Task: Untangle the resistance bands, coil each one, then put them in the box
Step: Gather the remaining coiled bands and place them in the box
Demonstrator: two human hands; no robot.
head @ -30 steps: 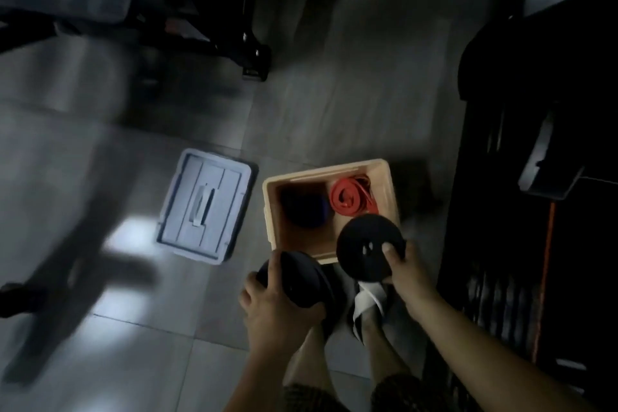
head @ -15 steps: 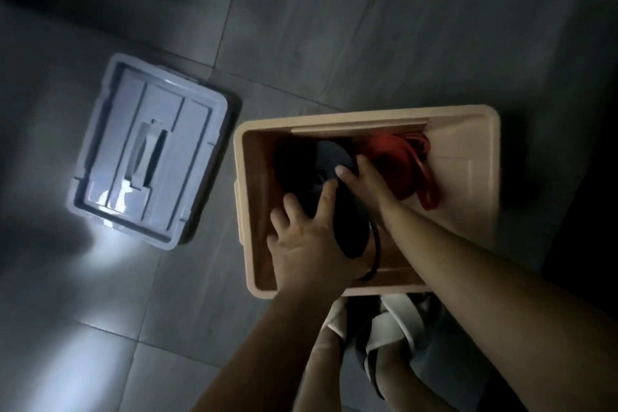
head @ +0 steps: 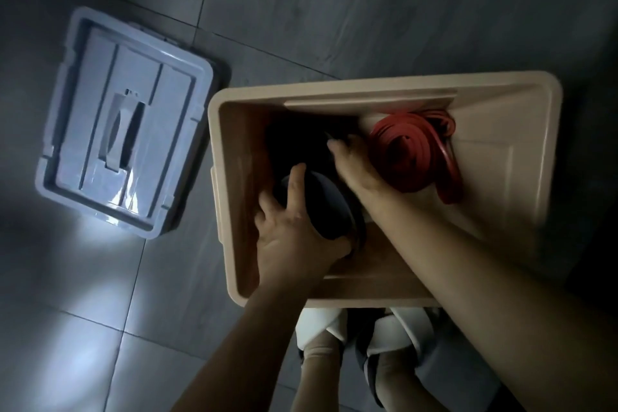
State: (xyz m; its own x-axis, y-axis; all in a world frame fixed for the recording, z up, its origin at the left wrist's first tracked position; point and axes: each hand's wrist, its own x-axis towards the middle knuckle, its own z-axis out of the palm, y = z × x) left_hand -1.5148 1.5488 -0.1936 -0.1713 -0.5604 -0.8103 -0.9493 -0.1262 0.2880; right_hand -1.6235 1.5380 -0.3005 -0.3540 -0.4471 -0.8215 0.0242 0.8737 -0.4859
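A beige plastic box [head: 501,90] stands open on the floor. Inside it on the right lies a coiled red band [head: 414,154]. Both my hands reach down into the box's left half. My left hand [head: 294,237] grips a dark coiled band [head: 329,207], fingers curled over its edge. My right hand [head: 354,167] lies over another black coil [head: 297,140] deeper in the box; that coil sits in shadow and the grip on it is hard to make out.
A grey-blue box lid [head: 123,147] lies flat on the tiled floor [head: 334,10] left of the box. My feet in white slippers [head: 398,328] stand just below the box's near rim.
The view has closed in on the box. Both hands have sunk deeper into its left half with the dark coils; the red band has not moved.
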